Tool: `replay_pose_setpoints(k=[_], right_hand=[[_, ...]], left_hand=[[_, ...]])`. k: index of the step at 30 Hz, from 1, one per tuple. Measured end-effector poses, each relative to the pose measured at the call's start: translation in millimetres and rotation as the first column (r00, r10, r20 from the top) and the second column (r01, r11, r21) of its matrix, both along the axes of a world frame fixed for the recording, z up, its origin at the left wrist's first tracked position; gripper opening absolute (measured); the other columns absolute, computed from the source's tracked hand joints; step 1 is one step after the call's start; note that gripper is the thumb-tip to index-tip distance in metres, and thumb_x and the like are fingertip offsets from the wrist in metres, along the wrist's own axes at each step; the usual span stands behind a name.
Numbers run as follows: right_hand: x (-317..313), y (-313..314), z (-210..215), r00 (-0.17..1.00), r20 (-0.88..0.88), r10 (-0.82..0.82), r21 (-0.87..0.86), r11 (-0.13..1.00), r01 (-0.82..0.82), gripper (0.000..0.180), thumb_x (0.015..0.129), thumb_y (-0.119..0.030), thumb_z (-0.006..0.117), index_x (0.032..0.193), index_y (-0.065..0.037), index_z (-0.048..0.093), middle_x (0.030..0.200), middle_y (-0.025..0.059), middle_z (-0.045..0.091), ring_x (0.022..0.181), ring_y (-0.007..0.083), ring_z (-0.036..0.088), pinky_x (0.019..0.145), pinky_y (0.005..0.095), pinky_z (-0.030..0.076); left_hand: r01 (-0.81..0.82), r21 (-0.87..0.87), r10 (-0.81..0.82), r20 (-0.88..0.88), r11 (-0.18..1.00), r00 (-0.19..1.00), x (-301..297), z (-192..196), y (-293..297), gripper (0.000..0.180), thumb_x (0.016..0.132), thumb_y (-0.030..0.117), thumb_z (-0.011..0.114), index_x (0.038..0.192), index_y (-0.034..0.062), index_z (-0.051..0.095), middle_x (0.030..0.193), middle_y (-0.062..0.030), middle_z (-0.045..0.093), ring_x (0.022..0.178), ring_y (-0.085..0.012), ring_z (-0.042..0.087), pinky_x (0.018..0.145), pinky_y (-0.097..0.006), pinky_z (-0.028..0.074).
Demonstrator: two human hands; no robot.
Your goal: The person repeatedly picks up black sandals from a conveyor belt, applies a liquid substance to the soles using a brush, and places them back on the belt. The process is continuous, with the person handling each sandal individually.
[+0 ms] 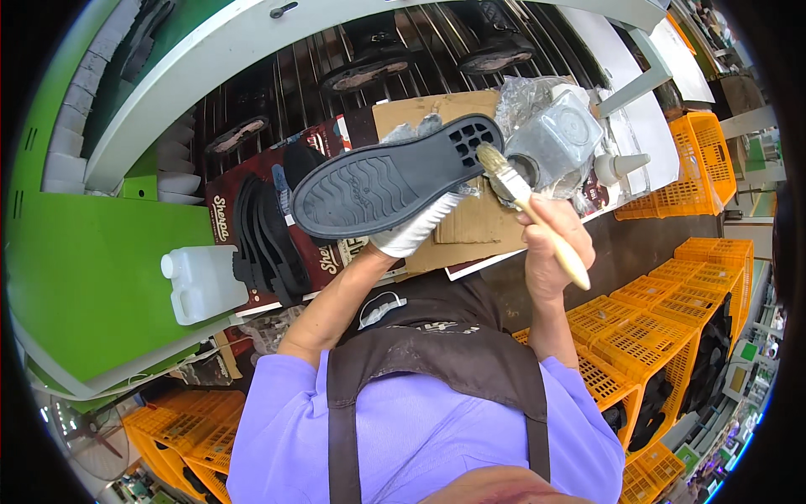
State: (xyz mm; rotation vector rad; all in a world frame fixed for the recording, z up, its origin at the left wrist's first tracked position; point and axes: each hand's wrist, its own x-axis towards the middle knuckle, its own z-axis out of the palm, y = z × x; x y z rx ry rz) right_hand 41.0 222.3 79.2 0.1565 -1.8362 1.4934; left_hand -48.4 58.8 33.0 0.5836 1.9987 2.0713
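A black rubber shoe sole (361, 195) is held with its ridged tread facing up, over the cardboard. My left hand (410, 235), in a white glove, is closed on the sole's edge from below; its fingertips are partly hidden under it. A paintbrush (509, 178) with a pale wooden handle is gripped in my bare right hand (561, 242). Its bristles are at the heel end, by the honeycomb of square hollows; whether they touch is hard to tell. Just right of the heel sits a see-through plastic container (557, 139) on crumpled film.
More black soles (267, 239) lie at left, near a white jug (201, 281) on the green surface (101, 286). Black shoes (365, 63) stand on the roller conveyor (294, 80) beyond, under a white frame (197, 63). A white nozzle bottle (620, 166) and orange crates (646, 311) are at right.
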Motion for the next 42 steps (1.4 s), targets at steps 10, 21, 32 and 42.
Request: replay_pose_setpoints(k=[10, 21, 32, 42], right_hand=[[-14, -14, -1, 0.992, -0.067, -0.110, 0.343, 0.931, 0.127, 0.033, 0.070, -0.012, 0.078, 0.098, 0.002, 0.067, 0.083, 0.0143, 0.068, 0.071, 0.0230, 0.066, 0.062, 0.0285, 0.053], [-16, -31, -9, 0.998, -0.059, -0.033, 0.331, 0.942, 0.050, 0.030, 0.074, -0.007, 0.076, 0.097, 0.007, 0.066, 0.083, 0.0167, 0.067, 0.072, 0.0219, 0.064, 0.065, 0.0277, 0.051], [-15, -48, -13, 0.999, -0.038, 0.013, 0.308, 0.951, -0.001, 0.030, 0.072, -0.005, 0.076, 0.097, 0.008, 0.065, 0.084, 0.0171, 0.067, 0.073, 0.0233, 0.065, 0.065, 0.0281, 0.051], [-14, -60, -15, 0.999, -0.013, 0.037, 0.280, 0.959, -0.031, 0.031, 0.073, -0.004, 0.075, 0.099, 0.008, 0.064, 0.082, 0.0175, 0.067, 0.070, 0.0213, 0.065, 0.062, 0.0261, 0.051]], left_hand=[[0.057, -0.062, -0.066, -0.162, 0.996, 0.985, 8, 8, -4, 0.031, 0.086, 0.015, 0.066, 0.115, 0.0046, 0.059, 0.108, -0.0062, 0.062, 0.094, -0.0173, 0.058, 0.082, -0.031, 0.046], [0.162, 0.026, -0.160, -0.063, 0.986, 0.985, 15, -22, -12, 0.034, 0.088, 0.010, 0.062, 0.121, 0.0040, 0.055, 0.117, -0.0079, 0.059, 0.104, -0.0163, 0.057, 0.088, -0.030, 0.045], [0.014, 0.175, 0.036, -0.279, 0.984, 0.960, 6, -24, 1, 0.059, 0.084, 0.017, 0.067, 0.135, 0.0060, 0.038, 0.132, -0.0094, 0.047, 0.120, -0.0203, 0.047, 0.102, -0.034, 0.037], [0.037, 0.220, 0.016, -0.234, 0.975, 0.972, 8, -32, -2, 0.055, 0.086, 0.016, 0.065, 0.134, 0.0068, 0.039, 0.130, -0.0091, 0.048, 0.117, -0.0198, 0.049, 0.101, -0.033, 0.038]])
